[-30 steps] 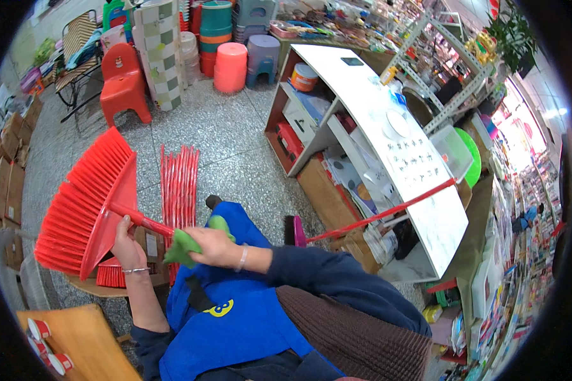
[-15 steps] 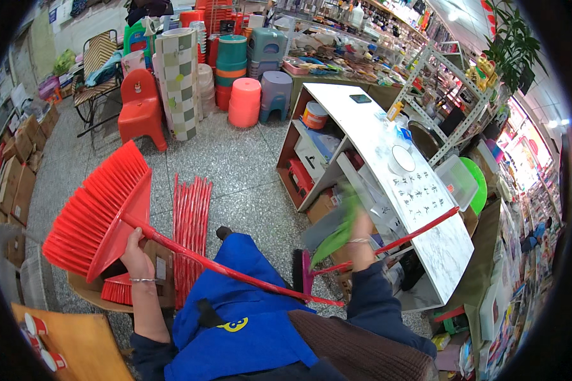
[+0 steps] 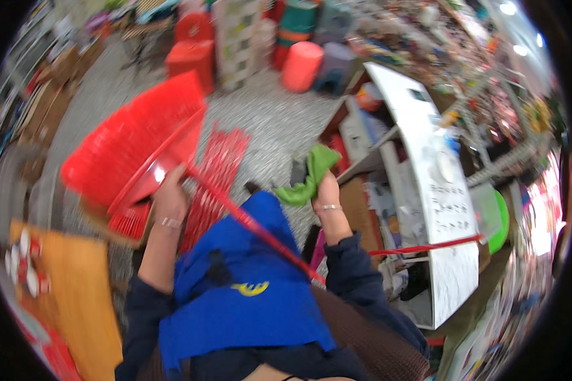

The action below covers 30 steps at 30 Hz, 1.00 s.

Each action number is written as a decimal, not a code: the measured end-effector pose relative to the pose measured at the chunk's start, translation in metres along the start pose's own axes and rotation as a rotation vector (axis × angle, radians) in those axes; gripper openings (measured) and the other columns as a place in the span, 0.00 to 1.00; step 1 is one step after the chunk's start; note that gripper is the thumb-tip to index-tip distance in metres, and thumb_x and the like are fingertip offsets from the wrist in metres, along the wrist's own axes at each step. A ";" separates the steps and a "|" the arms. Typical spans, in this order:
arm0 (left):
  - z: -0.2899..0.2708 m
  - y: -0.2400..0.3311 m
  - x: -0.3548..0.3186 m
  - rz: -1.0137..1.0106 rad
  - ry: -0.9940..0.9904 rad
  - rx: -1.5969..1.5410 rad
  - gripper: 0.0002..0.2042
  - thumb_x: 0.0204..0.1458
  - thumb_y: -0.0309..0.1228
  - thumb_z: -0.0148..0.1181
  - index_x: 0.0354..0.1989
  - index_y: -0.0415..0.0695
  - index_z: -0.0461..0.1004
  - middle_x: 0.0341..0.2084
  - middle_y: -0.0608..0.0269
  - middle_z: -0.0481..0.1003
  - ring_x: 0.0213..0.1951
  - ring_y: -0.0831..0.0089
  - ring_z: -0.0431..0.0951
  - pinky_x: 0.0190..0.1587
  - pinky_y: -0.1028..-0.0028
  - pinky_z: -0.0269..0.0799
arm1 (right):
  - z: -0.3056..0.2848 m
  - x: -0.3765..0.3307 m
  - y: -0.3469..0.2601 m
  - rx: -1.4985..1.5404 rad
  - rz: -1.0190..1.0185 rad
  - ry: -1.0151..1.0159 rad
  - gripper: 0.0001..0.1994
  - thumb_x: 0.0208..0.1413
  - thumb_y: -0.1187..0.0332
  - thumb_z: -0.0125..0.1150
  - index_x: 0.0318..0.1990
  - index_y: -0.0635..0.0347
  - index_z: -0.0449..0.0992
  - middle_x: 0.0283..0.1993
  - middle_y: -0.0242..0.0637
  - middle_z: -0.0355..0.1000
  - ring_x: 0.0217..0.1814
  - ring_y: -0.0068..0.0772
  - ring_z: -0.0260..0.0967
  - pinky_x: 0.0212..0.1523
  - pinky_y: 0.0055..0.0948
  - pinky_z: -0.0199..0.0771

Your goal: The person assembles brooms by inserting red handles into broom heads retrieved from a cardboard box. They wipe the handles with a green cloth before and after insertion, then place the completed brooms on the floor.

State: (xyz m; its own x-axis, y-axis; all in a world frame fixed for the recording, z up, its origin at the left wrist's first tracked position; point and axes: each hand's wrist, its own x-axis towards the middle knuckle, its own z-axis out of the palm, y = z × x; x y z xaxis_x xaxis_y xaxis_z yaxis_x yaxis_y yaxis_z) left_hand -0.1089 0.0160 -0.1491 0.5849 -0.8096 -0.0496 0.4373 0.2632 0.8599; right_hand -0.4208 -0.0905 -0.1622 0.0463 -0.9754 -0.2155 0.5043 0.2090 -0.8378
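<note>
A red broom slants across my lap, its bristles up at the left and its handle running down to the right. My left hand is closed round the handle just below the broom head. My right hand grips a bunched green cloth over the floor, apart from the broom. Below my left hand, a cardboard box holds another red broom head. Red sticks lie bundled on the floor between my hands.
A white marble-patterned cabinet stands at my right. Another broom's red handle crosses its edge, with a purple head beside my right forearm. At the lower left is an orange-brown board. Stools, including a pink one, stand far ahead.
My right hand has brought the green cloth away from the cabinet, leftward and forward over the floor. The view has shifted and blurred. My left hand still holds the broom.
</note>
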 end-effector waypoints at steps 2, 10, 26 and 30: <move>0.003 0.007 -0.013 0.075 -0.084 0.037 0.10 0.50 0.29 0.54 0.39 0.39 0.74 0.36 0.60 0.75 0.39 0.72 0.73 0.45 0.73 0.67 | 0.053 -0.023 0.041 -0.491 -0.141 -0.301 0.17 0.59 0.62 0.44 0.46 0.67 0.69 0.40 0.42 0.72 0.38 0.38 0.68 0.40 0.32 0.67; 0.015 0.034 -0.040 0.114 0.237 -0.073 0.04 0.49 0.27 0.54 0.31 0.41 0.73 0.28 0.63 0.74 0.30 0.75 0.75 0.27 0.77 0.71 | 0.136 -0.108 0.087 -0.975 -0.694 -0.567 0.25 0.51 0.63 0.56 0.55 0.63 0.62 0.43 0.52 0.68 0.43 0.53 0.67 0.41 0.41 0.67; 0.028 0.016 -0.042 0.120 -0.059 0.189 0.08 0.50 0.22 0.54 0.39 0.39 0.73 0.34 0.66 0.74 0.36 0.77 0.74 0.39 0.76 0.71 | 0.141 -0.076 0.084 -1.351 -0.558 -0.457 0.17 0.40 0.67 0.64 0.39 0.56 0.66 0.25 0.49 0.71 0.31 0.52 0.71 0.30 0.46 0.70; 0.016 0.001 -0.045 0.115 -0.106 0.199 0.08 0.48 0.26 0.53 0.35 0.37 0.73 0.33 0.65 0.74 0.36 0.76 0.73 0.38 0.75 0.69 | 0.130 -0.070 0.091 -1.220 -0.558 -0.535 0.13 0.42 0.68 0.62 0.36 0.56 0.69 0.25 0.51 0.71 0.31 0.54 0.70 0.30 0.47 0.69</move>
State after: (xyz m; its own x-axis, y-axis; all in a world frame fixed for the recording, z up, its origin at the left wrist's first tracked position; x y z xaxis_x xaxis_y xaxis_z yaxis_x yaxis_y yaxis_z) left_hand -0.1452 0.0444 -0.1377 0.5434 -0.8336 0.0994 0.2227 0.2573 0.9403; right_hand -0.2663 -0.0119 -0.1585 0.5422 -0.7997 0.2580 -0.4599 -0.5394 -0.7054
